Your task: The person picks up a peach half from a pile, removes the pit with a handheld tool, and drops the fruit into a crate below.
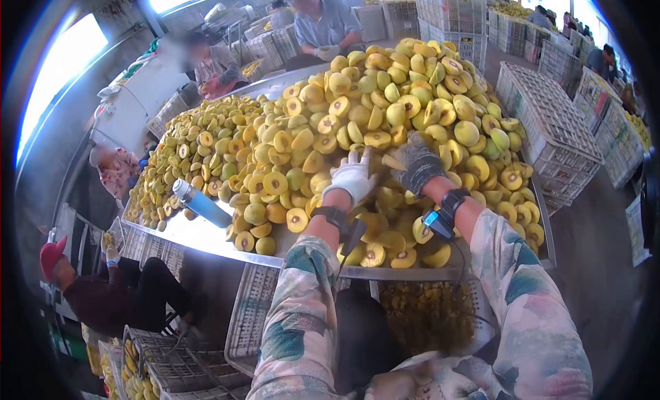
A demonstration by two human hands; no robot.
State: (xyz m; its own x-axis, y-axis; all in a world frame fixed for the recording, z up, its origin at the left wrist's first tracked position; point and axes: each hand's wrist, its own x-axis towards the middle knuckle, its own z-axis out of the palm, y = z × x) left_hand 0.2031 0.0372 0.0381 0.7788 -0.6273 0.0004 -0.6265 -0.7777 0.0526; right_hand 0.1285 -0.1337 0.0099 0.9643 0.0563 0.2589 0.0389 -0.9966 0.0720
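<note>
A big heap of halved yellow fruit, peach-like with reddish-brown pit hollows [275,183], covers the metal table [268,260]. My left hand [352,176], in a white glove, rests on the heap with its fingers spread. Close to its right is my right hand [418,168], in a dark grey knitted glove, over the same fruit. The fingers of that hand look curled. A tan piece juts out from its thumb side; what it is I cannot make out. Straps with small devices sit on both wrists.
A blue thermos [201,203] lies on the table at the left. Stacked plastic crates [550,125] stand to the right. Below the table edge is a crate of brownish scraps [430,314]. Several people sit around, one in a red cap [89,290] at the lower left.
</note>
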